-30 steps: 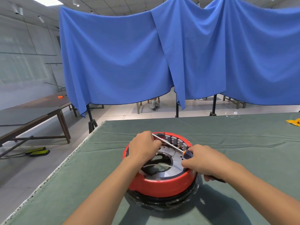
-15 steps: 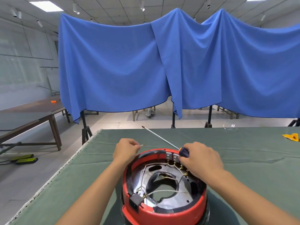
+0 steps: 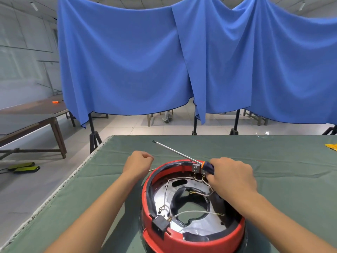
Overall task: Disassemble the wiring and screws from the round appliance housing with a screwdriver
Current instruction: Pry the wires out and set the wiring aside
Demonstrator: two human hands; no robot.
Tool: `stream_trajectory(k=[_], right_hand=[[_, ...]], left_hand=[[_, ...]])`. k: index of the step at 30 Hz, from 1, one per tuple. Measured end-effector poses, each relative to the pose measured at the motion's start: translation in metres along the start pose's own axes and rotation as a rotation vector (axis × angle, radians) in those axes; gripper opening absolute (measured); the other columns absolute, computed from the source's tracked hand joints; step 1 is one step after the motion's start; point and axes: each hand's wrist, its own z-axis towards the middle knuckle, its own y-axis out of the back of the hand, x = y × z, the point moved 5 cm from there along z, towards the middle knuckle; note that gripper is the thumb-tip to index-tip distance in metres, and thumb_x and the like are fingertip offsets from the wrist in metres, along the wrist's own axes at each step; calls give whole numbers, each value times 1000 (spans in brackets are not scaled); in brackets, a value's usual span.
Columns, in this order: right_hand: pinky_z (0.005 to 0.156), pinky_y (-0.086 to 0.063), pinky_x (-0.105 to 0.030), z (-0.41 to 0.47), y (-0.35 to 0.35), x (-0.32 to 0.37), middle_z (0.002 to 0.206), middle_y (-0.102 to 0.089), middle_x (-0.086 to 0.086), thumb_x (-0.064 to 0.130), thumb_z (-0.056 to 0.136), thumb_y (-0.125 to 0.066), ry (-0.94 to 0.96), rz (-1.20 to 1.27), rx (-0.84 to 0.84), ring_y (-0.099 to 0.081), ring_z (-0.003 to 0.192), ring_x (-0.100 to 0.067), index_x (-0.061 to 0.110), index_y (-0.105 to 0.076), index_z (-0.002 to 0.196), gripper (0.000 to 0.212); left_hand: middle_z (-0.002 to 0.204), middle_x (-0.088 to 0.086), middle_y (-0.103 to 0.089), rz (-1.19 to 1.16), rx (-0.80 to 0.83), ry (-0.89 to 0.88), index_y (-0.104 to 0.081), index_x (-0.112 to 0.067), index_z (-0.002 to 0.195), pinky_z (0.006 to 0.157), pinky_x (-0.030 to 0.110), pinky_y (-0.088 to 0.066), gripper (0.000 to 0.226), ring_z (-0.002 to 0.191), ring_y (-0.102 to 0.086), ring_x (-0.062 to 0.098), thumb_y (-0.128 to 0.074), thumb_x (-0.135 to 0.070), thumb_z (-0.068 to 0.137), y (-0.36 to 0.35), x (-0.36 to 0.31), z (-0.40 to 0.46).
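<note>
meanwhile, a round red plastic appliance housing [image 3: 193, 232] with a silvery metal floor sits at 6 o'clock on a table draped in green cloth [image 3: 273, 161]. the right hand [image 3: 231, 177] grips the dark blue and orange handle of a long steel-shafted screwdriver [image 3: 182, 155] at the housing's 12 o'clock rim, its tip aimed toward 10 o'clock. the left hand [image 3: 137, 165], fingers curled together, hovers beside the rim at 10 o'clock; whether it pinches anything cannot be told. thin grey wires [image 3: 197, 212] cross the housing's interior. blue curtains [image 3: 145, 61] hang behind.
</note>
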Motion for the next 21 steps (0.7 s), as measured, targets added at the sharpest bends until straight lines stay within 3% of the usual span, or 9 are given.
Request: stream_trajectory(k=[3, 6, 8, 11, 14, 17, 21], right_hand=[[62, -31, -29, -2, 2, 1, 103, -65, 5, 40, 89, -47, 18, -1, -37, -64, 96, -24, 28, -59, 99, 21], [61, -31, -28, -3, 3, 4, 97, -65, 5, 50, 91, -46, 49, 14, -55, -65, 92, -23, 28, -59, 92, 26], [57, -30, -27, -3, 6, 2, 84, -62, 6, 67, 87, -45, 43, 66, -38, -65, 86, -23, 27, -55, 79, 42], [49, -25, -26, -7, 12, -5, 66, -52, 8, 89, 71, -36, 28, 120, -4, -61, 73, -22, 23, -53, 67, 68], [45, -23, -24, -19, 19, -11, 57, -53, 10, 97, 57, -15, 66, 169, -7, -53, 61, -19, 23, -55, 65, 84], [45, -26, -24, -31, 25, -17, 55, -54, 9, 97, 51, -4, 120, 191, -6, -53, 59, -17, 25, -54, 63, 90], [48, -35, -24, -35, 31, -26, 60, -62, 8, 95, 58, -6, 109, 209, 42, -57, 58, -11, 20, -61, 69, 94]], left_hand=[[81, 4, -70, 149, 85, 38, -68, -15, 84, 76, 36, -57, 20, 85, -67, 28, -52, -26, 82, 18, -8, -38], [67, 4, -70, 305, 222, 77, -64, -12, 82, 60, 30, -58, 29, 61, -70, 24, -50, -37, 75, 28, -18, -83], [68, 2, -70, 398, 261, 64, -59, -15, 79, 64, 31, -58, 21, 59, -70, 22, -50, -34, 75, 28, -22, -103], [76, 3, -68, 489, 214, 14, -52, -16, 75, 73, 36, -57, 3, 72, -68, 27, -50, -18, 76, 25, -24, -111], [82, 5, -67, 466, 151, -14, -58, -15, 85, 74, 36, -55, 15, 78, -66, 31, -47, -13, 76, 18, -21, -102], [88, -1, -70, 267, 103, -27, -68, -25, 96, 73, 34, -53, 18, 83, -66, 28, -56, -25, 83, 12, -20, -84], [79, 5, -70, -14, -40, 84, -69, -22, 75, 78, 39, -55, 26, 80, -66, 30, -62, -46, 84, 17, -15, -71]])
